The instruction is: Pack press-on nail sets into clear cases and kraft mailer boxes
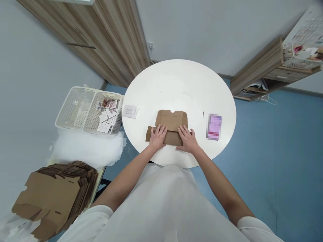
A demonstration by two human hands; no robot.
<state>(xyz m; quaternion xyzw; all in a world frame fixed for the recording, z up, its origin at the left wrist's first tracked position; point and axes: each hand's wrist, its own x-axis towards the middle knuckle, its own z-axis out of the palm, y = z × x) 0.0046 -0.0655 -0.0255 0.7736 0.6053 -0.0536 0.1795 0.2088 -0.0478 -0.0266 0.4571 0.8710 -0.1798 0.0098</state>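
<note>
A brown cardboard box blank [172, 121], partly folded, lies on the white round table [181, 84] near its front edge. My left hand [158, 137] rests on the left part of the cardboard, fingers spread, beside a small side flap. On the right part lies my right hand [187, 139], its fingers also apart and pressing on the cardboard. Neither hand is wrapped round anything. The palms hide parts of the near panel.
A pixelated pink item [214, 127] lies at the table's right, a clear packet [130, 111] at its left. Further left are white baskets [114, 101], one with small packets, white sheets [88, 146] and stacked flat cardboard [54, 193]. A wooden cabinet [267, 64] stands right.
</note>
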